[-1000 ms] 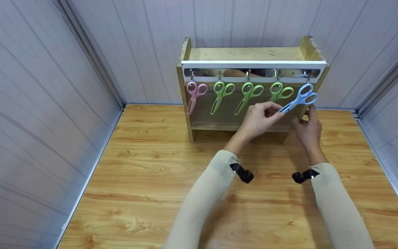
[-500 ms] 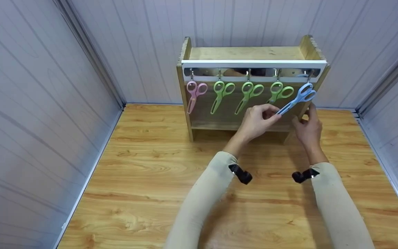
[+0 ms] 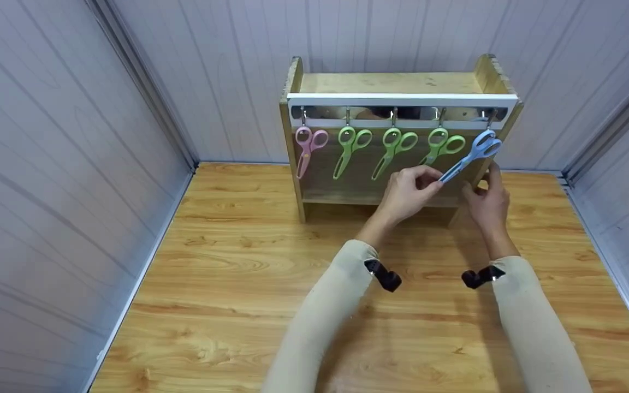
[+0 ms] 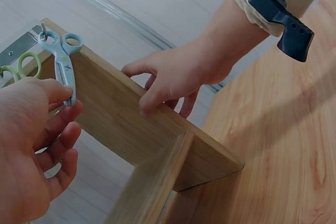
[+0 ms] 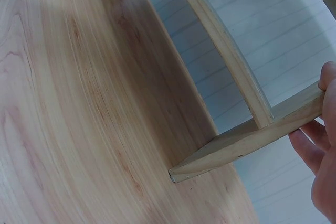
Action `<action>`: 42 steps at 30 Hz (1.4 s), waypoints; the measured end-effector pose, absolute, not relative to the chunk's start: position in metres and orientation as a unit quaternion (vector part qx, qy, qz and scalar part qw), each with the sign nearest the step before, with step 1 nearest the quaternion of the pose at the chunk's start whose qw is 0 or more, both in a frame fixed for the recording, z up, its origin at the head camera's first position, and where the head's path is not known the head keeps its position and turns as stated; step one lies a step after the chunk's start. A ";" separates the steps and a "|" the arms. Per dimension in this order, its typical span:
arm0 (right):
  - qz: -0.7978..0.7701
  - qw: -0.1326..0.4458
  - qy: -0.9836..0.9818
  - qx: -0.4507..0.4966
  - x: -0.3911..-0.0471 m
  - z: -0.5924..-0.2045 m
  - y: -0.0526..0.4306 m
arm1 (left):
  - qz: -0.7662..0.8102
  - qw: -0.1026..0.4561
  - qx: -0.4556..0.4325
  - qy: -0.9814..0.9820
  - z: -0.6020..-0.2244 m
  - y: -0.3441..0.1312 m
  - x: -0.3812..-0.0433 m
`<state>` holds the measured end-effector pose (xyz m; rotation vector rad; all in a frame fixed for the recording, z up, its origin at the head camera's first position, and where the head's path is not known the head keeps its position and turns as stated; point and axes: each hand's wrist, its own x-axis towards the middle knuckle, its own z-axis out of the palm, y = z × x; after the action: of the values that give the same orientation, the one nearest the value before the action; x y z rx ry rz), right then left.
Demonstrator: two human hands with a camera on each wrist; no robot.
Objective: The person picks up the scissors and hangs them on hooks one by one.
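My left hand pinches the lower tip of the blue scissors between thumb and forefinger. The scissors slant, with one handle ring at the rightmost hook of the rack's metal strip; in the left wrist view the hook passes through that ring. My right hand grips the right side panel of the wooden rack, thumb on the inner side and fingers outside, as the right wrist view also shows. Behind my left hand hang green scissors, their lower part partly covered by it.
To the left, pink scissors and two more green scissors hang from hooks on the white-edged strip. The rack stands on a wood-grain table close to the back panel wall. Walls also rise at both sides.
The blue scissors have turned slightly, their two rings now appearing closer together. My left hand has shifted a little left and down with the tip. The right hand keeps its place.
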<state>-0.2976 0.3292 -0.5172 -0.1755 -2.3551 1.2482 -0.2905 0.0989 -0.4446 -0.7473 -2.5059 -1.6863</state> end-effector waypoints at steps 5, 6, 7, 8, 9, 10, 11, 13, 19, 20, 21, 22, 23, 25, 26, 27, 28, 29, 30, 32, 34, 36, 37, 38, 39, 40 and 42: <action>0.452 0.235 -0.858 -0.063 -0.298 -0.518 0.329 | -0.549 0.016 -0.236 -0.802 -0.448 0.101 -0.291; 0.450 0.234 -0.859 -0.063 -0.298 -0.517 0.329 | -0.551 0.014 -0.236 -0.800 -0.448 0.101 -0.291; 0.448 0.233 -0.860 -0.064 -0.297 -0.517 0.329 | -0.555 0.012 -0.235 -0.798 -0.448 0.101 -0.291; 0.446 0.233 -0.862 -0.065 -0.297 -0.517 0.329 | -0.559 0.008 -0.235 -0.795 -0.448 0.101 -0.290; 0.445 0.231 -0.862 -0.065 -0.297 -0.517 0.329 | -0.565 0.005 -0.234 -0.791 -0.448 0.101 -0.290; 0.445 0.231 -0.863 -0.066 -0.297 -0.517 0.329 | -0.570 0.001 -0.233 -0.788 -0.448 0.102 -0.290; 0.445 0.229 -0.863 -0.066 -0.297 -0.516 0.329 | -0.575 -0.003 -0.232 -0.785 -0.448 0.102 -0.290; 0.447 0.228 -0.863 -0.067 -0.297 -0.516 0.329 | -0.583 -0.010 -0.231 -0.779 -0.449 0.102 -0.290; 0.455 0.227 -0.859 -0.067 -0.296 -0.516 0.329 | -0.584 -0.019 -0.231 -0.778 -0.450 0.103 -0.290; 0.455 0.226 -0.858 -0.068 -0.296 -0.516 0.329 | -0.583 -0.020 -0.231 -0.778 -0.451 0.103 -0.290; 0.456 0.226 -0.858 -0.069 -0.296 -0.516 0.329 | -0.583 -0.020 -0.232 -0.778 -0.451 0.103 -0.291; 0.456 0.226 -0.858 -0.070 -0.296 -0.516 0.329 | -0.585 -0.021 -0.233 -0.777 -0.451 0.104 -0.291; 0.457 0.227 -0.857 -0.071 -0.296 -0.515 0.329 | -0.586 -0.023 -0.235 -0.775 -0.451 0.104 -0.291; 0.458 0.229 -0.856 -0.071 -0.296 -0.516 0.329 | -0.593 -0.027 -0.238 -0.769 -0.452 0.105 -0.291; 0.459 0.231 -0.855 -0.070 -0.296 -0.516 0.329 | -0.596 -0.028 -0.241 -0.765 -0.452 0.105 -0.291; 0.459 0.231 -0.855 -0.070 -0.297 -0.516 0.329 | -0.598 -0.030 -0.243 -0.764 -0.452 0.105 -0.291; 0.460 0.231 -0.854 -0.071 -0.297 -0.516 0.329 | -0.599 -0.031 -0.245 -0.762 -0.452 0.106 -0.291; 0.461 0.230 -0.854 -0.071 -0.297 -0.516 0.329 | -0.600 -0.032 -0.246 -0.761 -0.452 0.106 -0.291; 0.461 0.227 -0.855 -0.071 -0.297 -0.516 0.329 | -0.598 -0.031 -0.247 -0.762 -0.452 0.106 -0.290; 0.459 0.223 -0.857 -0.072 -0.296 -0.516 0.329 | -0.597 -0.031 -0.247 -0.762 -0.453 0.105 -0.290; 0.457 0.222 -0.858 -0.072 -0.296 -0.516 0.330 | -0.599 -0.031 -0.244 -0.762 -0.454 0.105 -0.290; 0.457 0.224 -0.858 -0.071 -0.297 -0.516 0.330 | -0.601 -0.033 -0.241 -0.761 -0.455 0.104 -0.290; 0.457 0.227 -0.857 -0.069 -0.297 -0.517 0.330 | -0.602 -0.035 -0.239 -0.761 -0.455 0.104 -0.289; 0.458 0.228 -0.856 -0.069 -0.297 -0.516 0.330 | -0.602 -0.037 -0.237 -0.762 -0.456 0.103 -0.289; 0.460 0.229 -0.855 -0.068 -0.297 -0.516 0.330 | -0.602 -0.039 -0.236 -0.762 -0.456 0.103 -0.289; 0.461 0.230 -0.854 -0.067 -0.297 -0.516 0.329 | -0.600 -0.040 -0.235 -0.763 -0.456 0.103 -0.289; 0.464 0.228 -0.854 -0.066 -0.297 -0.516 0.329 | -0.597 -0.041 -0.233 -0.767 -0.456 0.104 -0.289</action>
<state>-0.2968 0.3289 -0.5162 -0.1825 -2.3503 1.2769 -0.2894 0.1035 -0.4565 -0.7513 -2.4749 -1.9256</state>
